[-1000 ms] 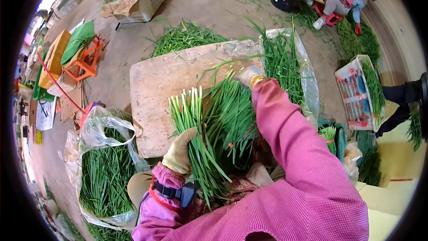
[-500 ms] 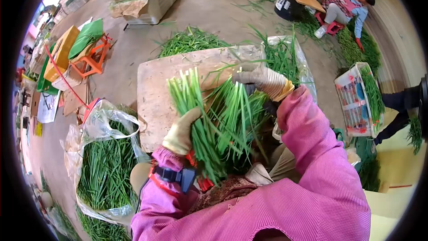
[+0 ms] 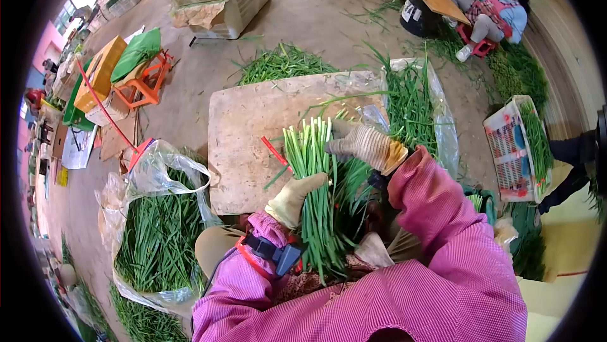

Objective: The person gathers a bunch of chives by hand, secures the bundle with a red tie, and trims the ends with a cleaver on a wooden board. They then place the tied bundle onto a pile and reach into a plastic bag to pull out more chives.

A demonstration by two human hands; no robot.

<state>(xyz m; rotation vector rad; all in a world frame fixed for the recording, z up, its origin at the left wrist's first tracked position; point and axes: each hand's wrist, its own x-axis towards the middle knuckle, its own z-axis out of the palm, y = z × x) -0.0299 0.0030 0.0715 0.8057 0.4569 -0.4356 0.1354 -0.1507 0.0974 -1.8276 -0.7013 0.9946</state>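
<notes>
One white-ended green stalk bundle is now shared: cream-gloved left hand clasps it; striped-gloved right hand adjoins, grip unclear.

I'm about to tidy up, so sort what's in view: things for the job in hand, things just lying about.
Likely in the job:
bunch of green stalks, held in the left hand
worn board
bag of greens, left

Seemingly just lying about:
orange stool
yellow box
green sheet
</notes>
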